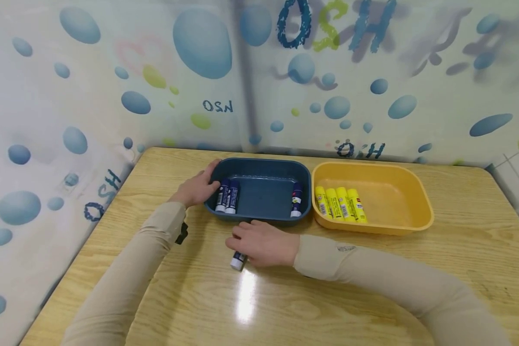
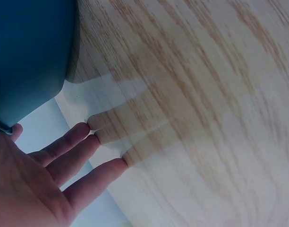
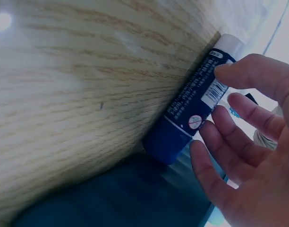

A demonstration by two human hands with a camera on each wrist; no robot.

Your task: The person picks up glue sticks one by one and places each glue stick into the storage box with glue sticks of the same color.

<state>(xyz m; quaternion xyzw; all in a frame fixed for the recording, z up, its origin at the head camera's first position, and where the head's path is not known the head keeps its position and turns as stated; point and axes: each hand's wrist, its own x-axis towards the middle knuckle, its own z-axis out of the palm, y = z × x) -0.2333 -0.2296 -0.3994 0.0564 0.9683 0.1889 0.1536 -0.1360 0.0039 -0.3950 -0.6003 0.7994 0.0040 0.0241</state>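
Observation:
A dark blue glue stick (image 3: pixel 194 101) with a white end lies on the table in front of the blue bin (image 1: pixel 264 217). My right hand (image 1: pixel 264 242) holds it from above, covering most of it in the head view. In the right wrist view the thumb lies on its label and the curled fingertips meet its side. My left hand (image 1: pixel 197 188) grips the bin's left rim, thumb over the inside; the other fingers (image 2: pixel 73 161) stretch outside, their tips at the table. Inside the bin, two blue glue sticks (image 1: pixel 227 196) lie at the left and another glue stick (image 1: pixel 296 199) at the right.
Right of the blue bin, close against it, stands a yellow bin (image 1: pixel 398 204) with several yellow glue sticks (image 1: pixel 340 205) lined up at its left. Both bins stand near the back of the wooden table (image 1: pixel 311 312). A bubble-patterned wall (image 1: pixel 268 91) rises behind.

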